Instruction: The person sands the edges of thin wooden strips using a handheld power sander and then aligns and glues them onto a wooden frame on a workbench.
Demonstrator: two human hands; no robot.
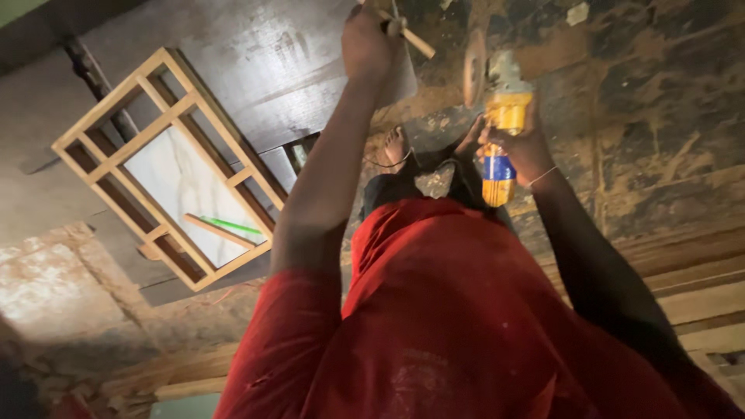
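Right hand [518, 147] clamped on yellow grinder [499, 128], disc [474, 68] upright, far right above dirty floor [660, 93]; left hand [369, 43] closed on wood strip [411, 35], far centre. Better: keep strip steady, bare foot [394, 144] away from disc, cord [388, 164] clear

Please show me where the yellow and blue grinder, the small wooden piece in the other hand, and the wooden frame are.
grinder [500, 147]: head view, on its yellow and blue body.
wooden piece [415, 39]: head view, on its free end.
wooden frame [225, 132]: head view, on its right rail.
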